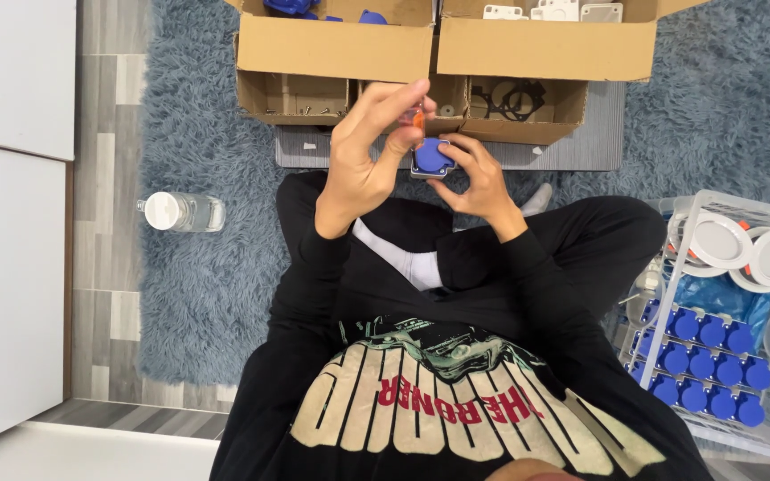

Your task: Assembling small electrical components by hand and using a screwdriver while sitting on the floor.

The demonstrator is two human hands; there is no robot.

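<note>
From the head camera, two open cardboard boxes stand on the grey rug: the left box [331, 49] holds blue parts and, in its front compartment, small screws; the right box [545, 49] holds white plates, with black gaskets in front. A white wire basket [683, 267] at the right carries rows of blue caps [701, 365] and white round discs [741, 245]. The blue socket [430, 158] sits above the lap, blue face up and tilted toward the camera (no clear long axis). The right hand [479, 183] clasps it from below. The left hand [369, 156] pinches a small orange piece [417, 118] just above it, thumb and forefinger closed.
</note>
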